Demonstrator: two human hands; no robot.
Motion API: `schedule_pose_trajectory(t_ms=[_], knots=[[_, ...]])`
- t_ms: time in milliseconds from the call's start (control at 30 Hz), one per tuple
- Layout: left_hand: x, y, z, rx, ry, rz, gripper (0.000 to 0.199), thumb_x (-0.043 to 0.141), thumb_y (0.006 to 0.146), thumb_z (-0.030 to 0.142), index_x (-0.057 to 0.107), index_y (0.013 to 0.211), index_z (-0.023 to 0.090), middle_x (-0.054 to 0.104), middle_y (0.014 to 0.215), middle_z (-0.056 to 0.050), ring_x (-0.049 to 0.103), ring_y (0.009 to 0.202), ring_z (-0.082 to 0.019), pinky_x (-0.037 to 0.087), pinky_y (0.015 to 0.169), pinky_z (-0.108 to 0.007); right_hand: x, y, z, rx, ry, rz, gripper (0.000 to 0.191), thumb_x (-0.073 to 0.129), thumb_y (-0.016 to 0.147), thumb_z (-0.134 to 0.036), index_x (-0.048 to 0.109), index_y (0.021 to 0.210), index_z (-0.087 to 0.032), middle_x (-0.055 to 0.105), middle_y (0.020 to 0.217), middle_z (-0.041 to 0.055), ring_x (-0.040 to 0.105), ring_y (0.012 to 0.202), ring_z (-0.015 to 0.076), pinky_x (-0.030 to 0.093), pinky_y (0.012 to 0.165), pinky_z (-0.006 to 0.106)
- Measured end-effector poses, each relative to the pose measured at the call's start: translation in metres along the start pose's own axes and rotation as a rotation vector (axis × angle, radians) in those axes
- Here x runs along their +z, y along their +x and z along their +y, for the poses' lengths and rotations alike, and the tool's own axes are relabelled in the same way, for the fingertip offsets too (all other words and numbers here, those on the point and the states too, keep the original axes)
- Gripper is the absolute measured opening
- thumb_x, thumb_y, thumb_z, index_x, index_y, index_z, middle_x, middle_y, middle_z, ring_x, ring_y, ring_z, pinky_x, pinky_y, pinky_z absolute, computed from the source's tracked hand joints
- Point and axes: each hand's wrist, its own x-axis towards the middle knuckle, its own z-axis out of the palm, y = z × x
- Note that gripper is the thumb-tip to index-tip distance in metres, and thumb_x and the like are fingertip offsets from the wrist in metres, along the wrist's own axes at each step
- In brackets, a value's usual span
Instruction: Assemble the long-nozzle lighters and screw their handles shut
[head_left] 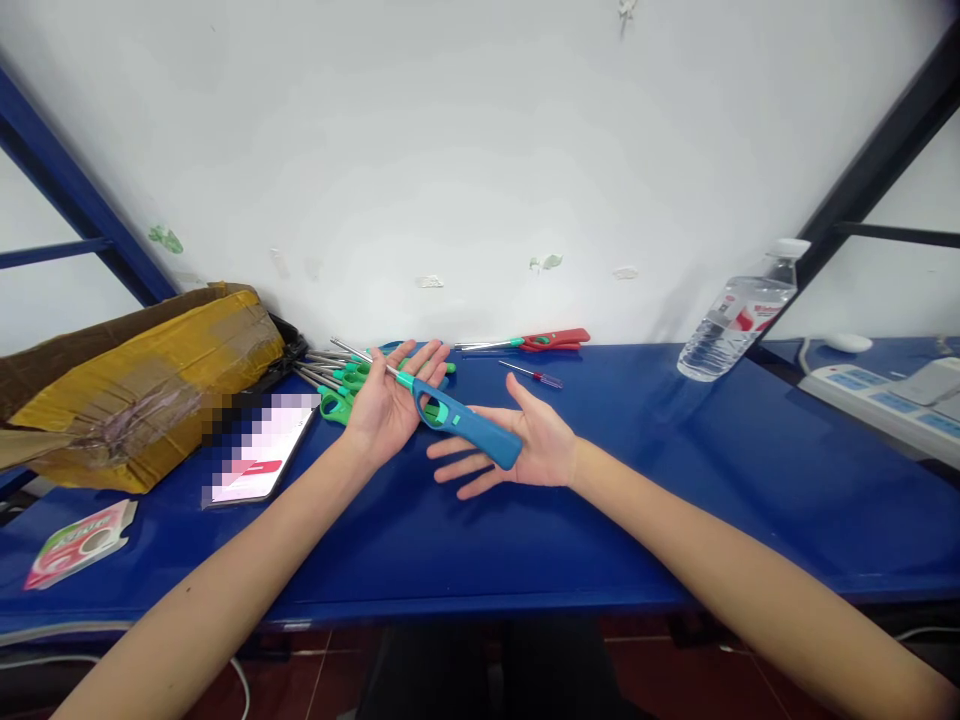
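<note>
A blue long-necked lighter [480,432] lies across both upturned palms above the table. Its metal neck rests on my left hand [390,400], whose fingers are spread and point away from me. The handle end lies on my right hand [529,440], palm up, with the fingers spread toward the left. Neither hand is closed round the lighter. Behind my left hand is a pile of green lighters [337,405], partly hidden by it. Red lighters [559,340] lie by the wall, and a small screwdriver [541,378] sits in front of them.
On the blue table [600,540], a taped cardboard box [150,390], a phone [262,455] and a flattened card package [82,542] are at the left. A water bottle [739,315] and a power strip [885,405] stand at the right.
</note>
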Motion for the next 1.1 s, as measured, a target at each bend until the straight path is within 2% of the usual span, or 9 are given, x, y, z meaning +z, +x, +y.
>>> schedule_pose_trajectory(t_ms=[100, 200, 267, 333, 533, 600, 700, 867, 1100], knots=[[0.003, -0.003, -0.002, -0.003, 0.023, -0.001, 0.042, 0.021, 0.106, 0.047, 0.053, 0.114, 0.021, 0.065, 0.128, -0.011, 0.063, 0.121, -0.018, 0.055, 0.099, -0.032, 0.002, 0.002, 0.004, 0.084, -0.03, -0.054, 0.089, 0.005, 0.09, -0.077, 0.051, 0.134, -0.015, 0.068, 0.121, 0.021, 0.071, 0.103, 0.0324, 0.054, 0.086, 0.05], [0.005, -0.005, -0.005, -0.026, 0.025, -0.009, 0.04, 0.023, 0.106, 0.048, 0.052, 0.114, 0.021, 0.065, 0.127, -0.011, 0.064, 0.119, -0.019, 0.054, 0.099, -0.034, -0.001, 0.005, 0.007, 0.033, -0.024, -0.071, 0.07, 0.01, 0.098, -0.066, 0.05, 0.134, -0.02, 0.07, 0.116, 0.0142, 0.073, 0.086, 0.0239, 0.056, 0.064, 0.033], [0.005, -0.006, -0.006, -0.042, 0.024, -0.01, 0.04, 0.022, 0.106, 0.049, 0.051, 0.113, 0.022, 0.065, 0.127, -0.012, 0.065, 0.117, -0.019, 0.053, 0.099, -0.034, -0.003, 0.006, 0.008, -0.002, -0.015, -0.064, 0.06, 0.014, 0.101, -0.059, 0.05, 0.132, -0.023, 0.071, 0.107, 0.0102, 0.068, 0.063, 0.0157, 0.046, 0.045, 0.022], [0.006, -0.006, -0.007, -0.059, 0.023, -0.007, 0.041, 0.022, 0.105, 0.05, 0.051, 0.112, 0.022, 0.065, 0.127, -0.012, 0.066, 0.115, -0.019, 0.053, 0.099, -0.034, -0.004, 0.006, 0.007, 0.008, -0.006, -0.055, 0.054, 0.016, 0.102, -0.056, 0.051, 0.126, -0.023, 0.07, 0.095, 0.0073, 0.054, 0.046, 0.0093, 0.034, 0.037, 0.017], [0.006, -0.006, -0.006, -0.071, 0.028, -0.018, 0.044, 0.023, 0.105, 0.052, 0.052, 0.116, 0.021, 0.068, 0.118, -0.012, 0.069, 0.108, -0.02, 0.054, 0.096, -0.034, -0.004, 0.004, 0.006, 0.147, 0.013, -0.065, 0.049, 0.018, 0.104, -0.048, 0.053, 0.089, -0.016, 0.048, 0.064, -0.0032, 0.02, 0.036, 0.003, 0.023, 0.033, 0.015], [0.005, -0.005, -0.007, -0.08, 0.036, -0.022, 0.046, 0.023, 0.104, 0.053, 0.053, 0.116, 0.021, 0.069, 0.117, -0.012, 0.069, 0.107, -0.02, 0.054, 0.096, -0.035, -0.004, 0.003, 0.005, 0.135, -0.015, -0.057, 0.038, 0.027, 0.104, -0.042, 0.053, 0.092, -0.018, 0.042, 0.062, -0.0059, 0.019, 0.037, 0.0029, 0.023, 0.034, 0.013], [0.0, 0.0, -0.009, -0.105, 0.059, -0.019, 0.046, 0.025, 0.105, 0.051, 0.057, 0.112, 0.017, 0.07, 0.114, -0.014, 0.069, 0.105, -0.022, 0.055, 0.093, -0.035, -0.003, 0.001, 0.001, 0.066, -0.089, -0.01, 0.019, 0.041, 0.102, -0.036, 0.052, 0.113, -0.026, 0.044, 0.068, -0.0067, 0.023, 0.039, 0.0025, 0.023, 0.036, 0.012], [-0.014, 0.011, -0.012, -0.222, 0.207, -0.046, 0.038, 0.035, 0.106, 0.035, 0.063, 0.095, 0.012, 0.072, 0.104, -0.015, 0.071, 0.096, -0.023, 0.057, 0.078, -0.032, 0.0, 0.001, -0.004, 0.037, -0.204, 0.159, 0.022, 0.051, 0.098, -0.035, 0.049, 0.119, -0.03, 0.041, 0.066, -0.0085, 0.025, 0.038, 0.0023, 0.02, 0.035, 0.01], [-0.019, 0.013, -0.015, -0.235, 0.21, -0.06, 0.036, 0.041, 0.104, 0.036, 0.066, 0.094, 0.012, 0.073, 0.102, -0.016, 0.071, 0.093, -0.022, 0.056, 0.084, -0.035, 0.005, 0.001, -0.001, 0.031, -0.308, 0.291, 0.024, 0.051, 0.097, -0.044, 0.048, 0.114, -0.027, 0.038, 0.061, -0.0102, 0.02, 0.036, 0.0024, 0.016, 0.033, 0.011]])
